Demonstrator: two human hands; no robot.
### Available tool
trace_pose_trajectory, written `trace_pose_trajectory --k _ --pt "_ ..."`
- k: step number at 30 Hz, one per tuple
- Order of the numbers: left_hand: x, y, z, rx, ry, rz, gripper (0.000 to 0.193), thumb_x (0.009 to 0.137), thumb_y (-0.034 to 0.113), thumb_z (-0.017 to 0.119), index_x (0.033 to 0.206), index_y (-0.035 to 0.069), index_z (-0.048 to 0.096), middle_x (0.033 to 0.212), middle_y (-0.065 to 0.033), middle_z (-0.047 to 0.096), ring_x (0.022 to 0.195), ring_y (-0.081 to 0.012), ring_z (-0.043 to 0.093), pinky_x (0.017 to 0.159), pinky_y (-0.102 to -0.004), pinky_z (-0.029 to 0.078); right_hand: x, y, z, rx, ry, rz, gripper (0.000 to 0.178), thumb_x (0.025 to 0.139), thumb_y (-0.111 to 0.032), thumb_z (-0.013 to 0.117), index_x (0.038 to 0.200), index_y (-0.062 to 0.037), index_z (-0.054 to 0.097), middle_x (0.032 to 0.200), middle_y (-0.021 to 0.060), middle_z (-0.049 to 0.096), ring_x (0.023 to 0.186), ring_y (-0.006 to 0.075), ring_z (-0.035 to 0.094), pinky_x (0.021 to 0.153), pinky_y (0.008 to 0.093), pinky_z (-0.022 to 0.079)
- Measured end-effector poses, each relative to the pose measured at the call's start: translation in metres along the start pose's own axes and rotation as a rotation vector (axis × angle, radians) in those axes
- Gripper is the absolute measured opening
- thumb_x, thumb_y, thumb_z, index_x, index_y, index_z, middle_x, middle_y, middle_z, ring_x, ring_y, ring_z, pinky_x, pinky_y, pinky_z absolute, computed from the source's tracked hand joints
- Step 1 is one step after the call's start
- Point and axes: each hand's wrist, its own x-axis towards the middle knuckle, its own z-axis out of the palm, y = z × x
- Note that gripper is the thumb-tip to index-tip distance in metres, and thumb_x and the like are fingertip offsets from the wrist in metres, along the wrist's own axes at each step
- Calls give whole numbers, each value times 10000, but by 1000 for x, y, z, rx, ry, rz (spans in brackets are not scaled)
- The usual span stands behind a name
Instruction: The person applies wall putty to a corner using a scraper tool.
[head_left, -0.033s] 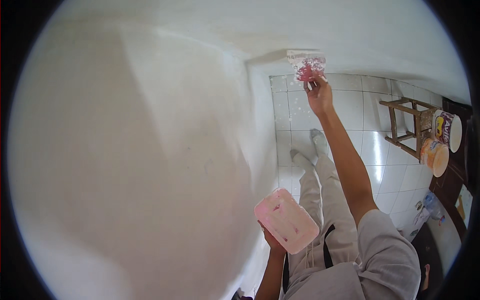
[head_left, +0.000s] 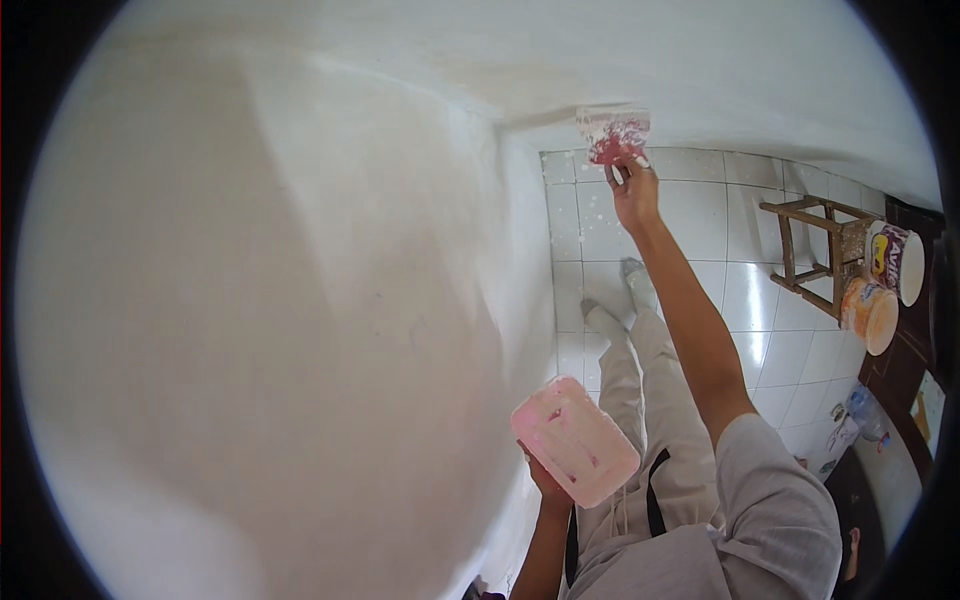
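My right hand (head_left: 634,197) reaches far forward, its fingers pinching the near end of a red putty spreader (head_left: 622,148). White filler smears most of the spreader's wide blade. The blade's far edge lies at the far wall (head_left: 740,70), close to the corner; whether it presses on the wall I cannot tell. Low in front of me, my left hand (head_left: 545,480) grips a pink rectangular tray (head_left: 585,447) from its left side and below. A pale coating covers the tray, with a few darker pink patches. Most of the left fingers are hidden under it.
A pale wall (head_left: 300,330) fills my left side and meets the far wall at a corner. White floor tiles (head_left: 692,215) carry spatters. To the right stand a wooden stool (head_left: 835,245), a purple-and-white bucket (head_left: 905,265), an orange bucket (head_left: 870,318) and a clear plastic bottle (head_left: 865,412).
My right hand and the spreader have shifted very slightly toward me. The tray in my left hand has barely moved.
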Motion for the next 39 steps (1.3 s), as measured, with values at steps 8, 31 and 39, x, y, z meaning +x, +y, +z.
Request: trace_pose_trajectory --k 8,31,39 --pt "4 -3 -11 -46 -59 -21 652 939 610 382 1394 143 391 1346 -70 488 1212 -289 487 1003 -481 430 72 56 13 -16 295 28 183 848 82 428 955 13 559 863 138 609 749 207 600 682 336 537" --pt "-8 8 -1 -46 -71 31 665 934 634 355 1375 141 416 1312 -68 510 1187 -290 505 978 -489 447 96 -24 37 161 162 283 239 873 -8 444 1044 151 497 1046 244 598 966 320 610 697 284 564" --pt "-7 2 14 -23 -97 36 675 930 641 356 1391 149 399 1328 -69 500 1195 -295 504 974 -490 454 16 -14 -11 -33 228 -23 157 896 -100 503 1024 -14 538 990 78 578 903 209 579 800 332 505"
